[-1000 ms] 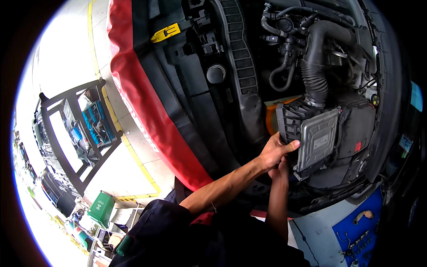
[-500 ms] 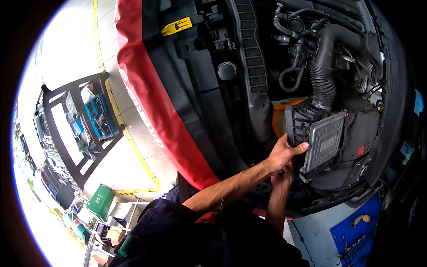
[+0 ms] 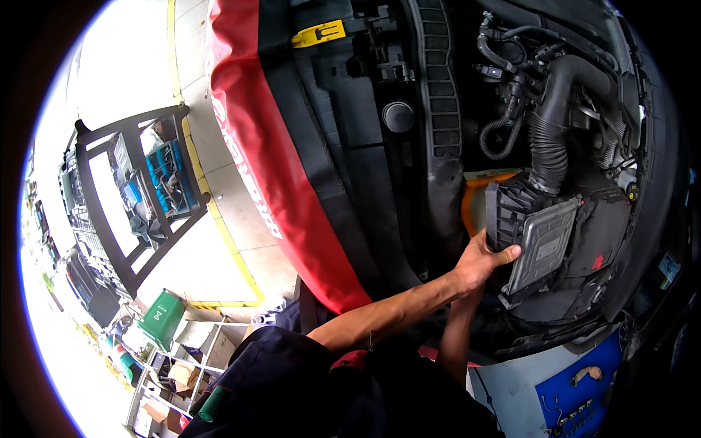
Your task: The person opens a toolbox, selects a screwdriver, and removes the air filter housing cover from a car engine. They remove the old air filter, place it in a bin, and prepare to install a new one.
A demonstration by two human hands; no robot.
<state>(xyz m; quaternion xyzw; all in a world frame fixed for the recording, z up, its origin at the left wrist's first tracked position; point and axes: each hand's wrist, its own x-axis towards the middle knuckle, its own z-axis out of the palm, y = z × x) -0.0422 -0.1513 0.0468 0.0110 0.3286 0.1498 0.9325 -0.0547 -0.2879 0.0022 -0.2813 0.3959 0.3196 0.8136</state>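
My left hand (image 3: 483, 263) grips the near left edge of a black ribbed plastic housing (image 3: 504, 208), which looks like an air filter box. Its thumb lies against the rim of a flat silver control unit (image 3: 544, 244) fixed to the housing's side. The housing sits tilted in the engine bay, below a thick corrugated intake hose (image 3: 549, 157) that runs to its far end. My right hand (image 3: 469, 298) reaches up beneath my left one. Its fingers are hidden behind the left hand and the housing.
An orange-edged part (image 3: 471, 201) shows left of the housing. A red fender cover (image 3: 285, 197) drapes the car's edge, with a yellow plastic piece (image 3: 319, 33) on the dark trim. A wheeled cart (image 3: 109, 212), green bin (image 3: 162, 320) and shelf (image 3: 191, 365) stand at left; a blue board (image 3: 580, 387) lies lower right.
The engine bay and housing have shifted slightly right in the picture. My left hand keeps its hold on the housing's edge. My right hand has slipped further out of sight beneath it.
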